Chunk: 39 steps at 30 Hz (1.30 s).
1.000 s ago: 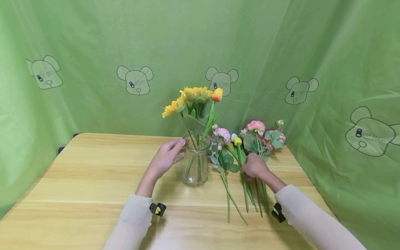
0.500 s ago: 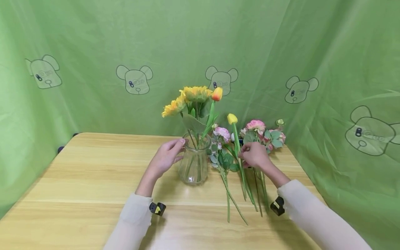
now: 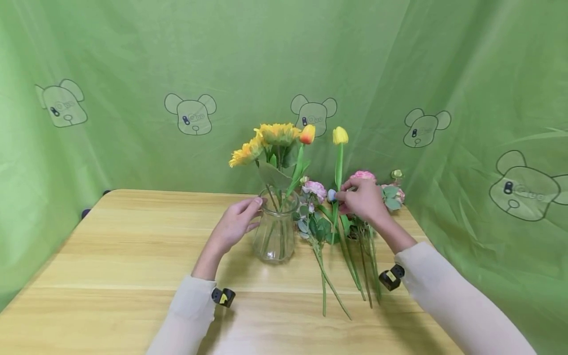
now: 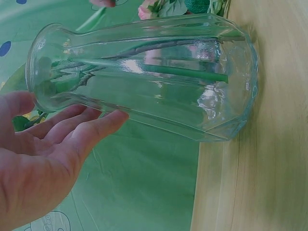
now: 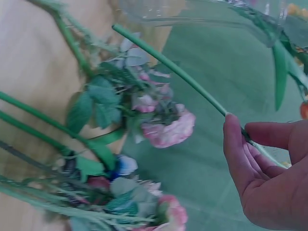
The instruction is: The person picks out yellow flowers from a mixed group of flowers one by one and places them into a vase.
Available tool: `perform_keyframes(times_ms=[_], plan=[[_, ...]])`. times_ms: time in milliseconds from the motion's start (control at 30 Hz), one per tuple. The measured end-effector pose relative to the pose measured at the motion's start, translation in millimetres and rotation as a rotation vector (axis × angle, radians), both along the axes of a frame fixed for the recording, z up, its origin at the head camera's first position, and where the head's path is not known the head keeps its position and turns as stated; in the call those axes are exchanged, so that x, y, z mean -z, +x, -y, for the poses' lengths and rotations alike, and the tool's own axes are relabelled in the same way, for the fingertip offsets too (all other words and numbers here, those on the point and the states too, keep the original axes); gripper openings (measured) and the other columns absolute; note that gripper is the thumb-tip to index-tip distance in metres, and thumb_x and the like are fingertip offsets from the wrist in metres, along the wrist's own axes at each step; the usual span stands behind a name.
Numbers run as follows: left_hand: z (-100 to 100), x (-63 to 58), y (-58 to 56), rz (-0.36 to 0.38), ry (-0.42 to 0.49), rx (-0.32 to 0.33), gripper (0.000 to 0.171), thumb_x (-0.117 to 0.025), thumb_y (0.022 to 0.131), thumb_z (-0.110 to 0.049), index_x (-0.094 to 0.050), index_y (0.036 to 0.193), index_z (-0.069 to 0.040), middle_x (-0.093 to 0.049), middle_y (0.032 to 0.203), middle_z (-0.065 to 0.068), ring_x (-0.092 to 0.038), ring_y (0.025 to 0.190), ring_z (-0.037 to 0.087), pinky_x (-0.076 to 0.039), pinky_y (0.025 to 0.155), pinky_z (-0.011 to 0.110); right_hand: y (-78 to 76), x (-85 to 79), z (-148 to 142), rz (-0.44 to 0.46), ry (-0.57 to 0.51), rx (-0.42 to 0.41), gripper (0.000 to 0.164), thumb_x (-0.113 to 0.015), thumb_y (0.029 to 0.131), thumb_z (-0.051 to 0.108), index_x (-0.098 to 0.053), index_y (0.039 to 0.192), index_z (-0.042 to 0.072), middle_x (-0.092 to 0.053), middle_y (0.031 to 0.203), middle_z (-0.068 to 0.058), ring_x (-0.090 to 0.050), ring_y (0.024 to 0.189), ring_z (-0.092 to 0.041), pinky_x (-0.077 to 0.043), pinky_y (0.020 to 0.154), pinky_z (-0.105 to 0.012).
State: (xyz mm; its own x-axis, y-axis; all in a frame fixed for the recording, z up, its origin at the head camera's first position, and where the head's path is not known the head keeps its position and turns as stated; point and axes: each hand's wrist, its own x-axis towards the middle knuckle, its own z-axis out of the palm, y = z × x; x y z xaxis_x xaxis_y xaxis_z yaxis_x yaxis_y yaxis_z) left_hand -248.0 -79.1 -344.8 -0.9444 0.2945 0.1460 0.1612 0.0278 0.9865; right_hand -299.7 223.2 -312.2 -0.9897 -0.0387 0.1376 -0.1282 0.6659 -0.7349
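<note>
A clear glass vase (image 3: 274, 239) stands upright on the table with yellow sunflowers (image 3: 278, 133) and an orange-yellow tulip (image 3: 308, 134) in it. My left hand (image 3: 234, 226) rests against the vase's left side, thumb by the rim and fingers along the neck, as the left wrist view also shows. To the right, my right hand (image 3: 365, 199) pinches the green stem of a yellow tulip (image 3: 340, 135), held upright above the table. Its bare stem end (image 5: 144, 45) shows in the right wrist view, apart from the vase.
Right of the vase lie pink flowers (image 3: 315, 190) with crossed stems, a pale blue tulip (image 3: 331, 195) and more pink flowers (image 3: 392, 193). A wooden table (image 3: 133, 246) bears everything, backed by a green curtain (image 3: 248, 64) with bear-head drawings.
My right hand has taken the yellow tulip from among the loose flowers and raised it, its bloom now near the height of the orange tulip. My left hand stays at the vase.
</note>
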Motion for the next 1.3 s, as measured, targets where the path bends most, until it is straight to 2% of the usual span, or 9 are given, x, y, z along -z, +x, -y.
perform_keyframes(times_ms=[200, 333, 533, 733, 1067, 1200, 1300], plan=[[0.0, -0.1, 0.1, 0.0, 0.003, 0.001, 0.047, -0.04, 0.108, -0.024, -0.042, 0.139, 0.011, -0.044, 0.141, 0.025, -0.044, 0.126, 0.036, -0.043, 0.105, 0.049, -0.4, -17.1, 9.1, -0.072, -0.053, -0.005, 0.016, -0.065, 0.092, 0.011, -0.063, 0.096, -0.005, -0.068, 0.075, -0.018, -0.068, 0.058, -0.025, -0.062, 0.053, -0.027], [-0.5, -0.2, 0.1, -0.001, 0.003, 0.002, 0.047, -0.039, 0.108, -0.024, -0.041, 0.139, 0.011, -0.044, 0.141, 0.025, -0.044, 0.126, 0.036, -0.043, 0.105, 0.049, -0.7, -24.0, 11.7, -0.066, -0.13, 0.012, 0.016, -0.065, 0.092, 0.009, -0.063, 0.098, -0.006, -0.069, 0.081, -0.022, -0.068, 0.062, -0.027, -0.063, 0.055, -0.028], [-1.0, -0.6, 0.8, -0.001, 0.0, 0.002, 0.047, -0.039, 0.108, -0.023, -0.041, 0.139, 0.011, -0.044, 0.141, 0.025, -0.044, 0.126, 0.036, -0.043, 0.104, 0.048, -1.7, -29.1, 12.8, -0.033, -0.247, 0.035, 0.017, -0.066, 0.093, 0.01, -0.063, 0.102, -0.004, -0.069, 0.085, -0.02, -0.069, 0.068, -0.027, -0.063, 0.061, -0.031], [-0.3, -1.1, 0.9, -0.004, -0.007, 0.003, 0.048, -0.039, 0.108, -0.024, -0.04, 0.139, 0.012, -0.043, 0.142, 0.026, -0.044, 0.126, 0.036, -0.044, 0.104, 0.048, -2.9, -38.9, 13.4, -0.052, -0.382, 0.044, 0.022, -0.066, 0.095, 0.013, -0.061, 0.105, -0.005, -0.068, 0.086, -0.021, -0.069, 0.069, -0.025, -0.063, 0.068, -0.034], [-0.2, -1.1, 1.2, 0.0, -0.015, -0.003, 0.048, -0.04, 0.108, -0.024, -0.04, 0.14, 0.011, -0.043, 0.142, 0.024, -0.044, 0.126, 0.035, -0.044, 0.104, 0.048, -1.0, -65.3, 16.4, -0.11, -0.502, 0.14, 0.022, -0.068, 0.094, 0.017, -0.061, 0.105, 0.0, -0.069, 0.094, -0.022, -0.07, 0.073, -0.022, -0.062, 0.062, -0.025], [-0.1, -1.2, 1.1, 0.0, -0.006, 0.001, 0.048, -0.04, 0.108, -0.024, -0.04, 0.14, 0.011, -0.043, 0.142, 0.025, -0.043, 0.127, 0.036, -0.043, 0.104, 0.048, 0.7, -71.9, 17.7, -0.126, -0.547, 0.138, 0.023, -0.067, 0.094, 0.018, -0.06, 0.106, 0.0, -0.069, 0.099, -0.021, -0.07, 0.076, -0.022, -0.062, 0.07, -0.025], [0.0, -1.0, 1.2, 0.004, -0.006, 0.002, 0.048, -0.04, 0.108, -0.024, -0.04, 0.14, 0.011, -0.043, 0.142, 0.025, -0.043, 0.127, 0.036, -0.044, 0.104, 0.048, 2.7, -73.2, 21.3, -0.146, -0.585, 0.119, 0.023, -0.067, 0.094, 0.016, -0.059, 0.105, -0.002, -0.068, 0.098, -0.021, -0.07, 0.078, -0.023, -0.062, 0.069, -0.025]])
